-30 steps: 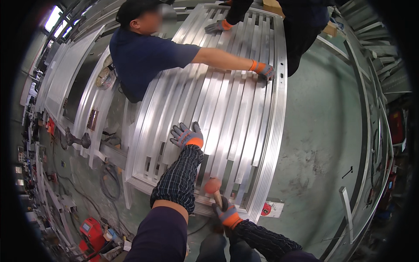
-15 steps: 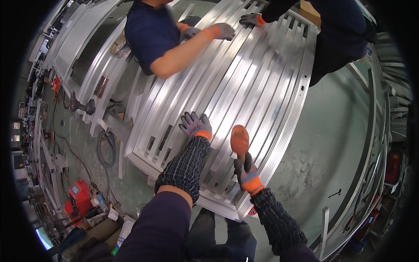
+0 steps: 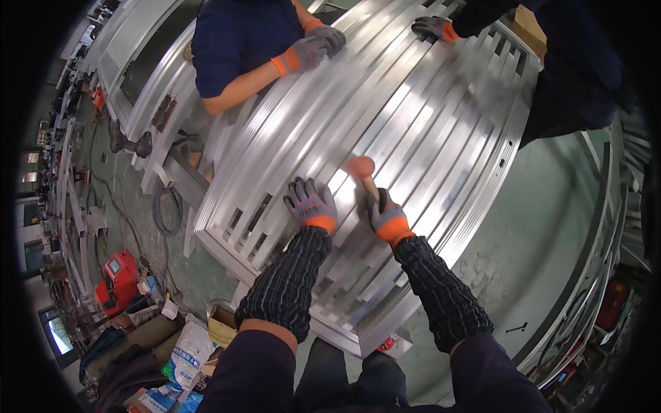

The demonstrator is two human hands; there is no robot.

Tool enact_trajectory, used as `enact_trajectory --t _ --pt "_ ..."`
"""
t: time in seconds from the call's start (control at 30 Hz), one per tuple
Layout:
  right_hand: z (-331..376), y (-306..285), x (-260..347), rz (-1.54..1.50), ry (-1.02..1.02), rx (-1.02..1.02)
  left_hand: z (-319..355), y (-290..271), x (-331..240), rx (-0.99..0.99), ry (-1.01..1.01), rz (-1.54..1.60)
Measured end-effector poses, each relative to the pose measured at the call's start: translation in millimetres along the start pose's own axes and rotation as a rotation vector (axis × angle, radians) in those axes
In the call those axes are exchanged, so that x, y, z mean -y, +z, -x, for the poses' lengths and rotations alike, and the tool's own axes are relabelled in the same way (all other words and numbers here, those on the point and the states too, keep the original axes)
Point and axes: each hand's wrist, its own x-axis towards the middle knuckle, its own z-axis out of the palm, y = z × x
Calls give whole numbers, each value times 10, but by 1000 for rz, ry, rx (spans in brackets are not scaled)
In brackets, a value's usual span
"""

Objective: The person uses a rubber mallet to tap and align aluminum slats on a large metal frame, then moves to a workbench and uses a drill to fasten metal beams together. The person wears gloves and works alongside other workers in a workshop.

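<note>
A large slatted aluminium panel (image 3: 451, 141) with a ridged frame lies in front of me. My left hand (image 3: 312, 205), in a grey and orange glove, rests flat on its slats with the fingers spread. In my right hand (image 3: 387, 216) is the handle of a mallet (image 3: 362, 166) with a rounded orange-red head. The head is slightly blurred, over the middle slats ahead of my left hand; whether it touches them I cannot tell. Gaps between the slats show near the panel's closest end.
At the far left a co-worker's gloved hands (image 3: 308, 53) meet over the panel's edge. Another person's glove (image 3: 435, 28) presses on the far end. A cordless drill (image 3: 129, 142) lies on the left, a red machine (image 3: 118, 279) and bags (image 3: 189, 354) below it.
The mallet and my right hand have moved forward and left over the slats. My left hand stays on the panel. The left co-worker has drawn the outstretched hand back. My view has shifted slightly.
</note>
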Motion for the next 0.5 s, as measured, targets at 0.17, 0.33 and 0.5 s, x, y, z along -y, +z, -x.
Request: enact_trajectory --t 0.17,0.33,0.5 --pt "-10 -52 61 -6 26 71 42 -81 24 67 -23 -27" --pt "-66 -108 94 55 57 110 17 -130 -27 61 -10 4" --pt "-108 -137 229 153 106 150 26 -211 -48 105 -26 -13"
